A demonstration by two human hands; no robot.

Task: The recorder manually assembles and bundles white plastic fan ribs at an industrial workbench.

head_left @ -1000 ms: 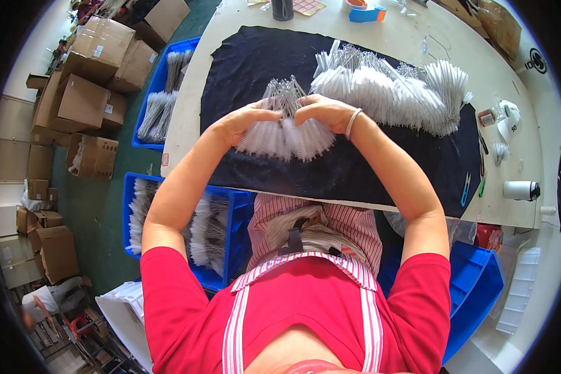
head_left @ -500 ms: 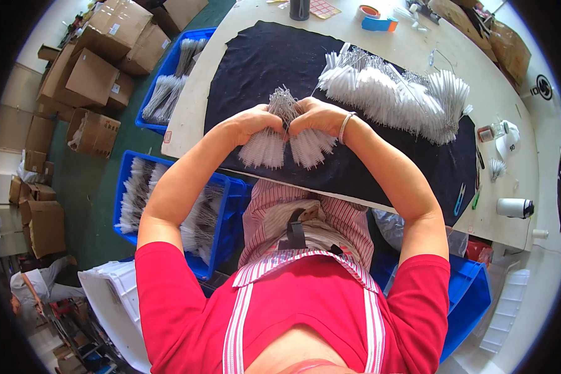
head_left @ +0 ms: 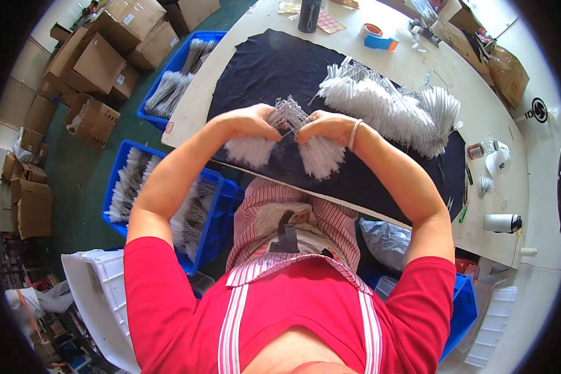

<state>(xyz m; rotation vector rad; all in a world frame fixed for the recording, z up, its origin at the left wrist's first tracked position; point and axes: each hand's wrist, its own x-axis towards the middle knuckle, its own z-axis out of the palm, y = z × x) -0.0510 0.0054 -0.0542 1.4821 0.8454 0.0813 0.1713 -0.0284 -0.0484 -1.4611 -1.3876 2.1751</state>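
Two bunches of small wire-handled brushes with white bristles are in my hands above the near edge of a black cloth (head_left: 255,68). My left hand (head_left: 255,121) grips the left bunch (head_left: 250,151), thumb across it. The right bunch (head_left: 322,157) is clasped in my right hand (head_left: 327,126). Bristle ends point toward me and spread apart, while the bare wire ends (head_left: 288,114) meet and cross between my hands. Farther right on the cloth lies a long pile of the same white brushes (head_left: 380,100).
Blue crates of brushes stand left of the table, one near (head_left: 215,215) and one farther (head_left: 144,103). A dark bottle (head_left: 309,15), tape rolls (head_left: 380,42), a white cup (head_left: 502,223) and a white cap (head_left: 497,161) rest on the table. Cardboard boxes (head_left: 93,62) are stacked at far left.
The bunches have been drawn apart at their bristle ends, my hands now wider from each other. My view has shifted slightly.
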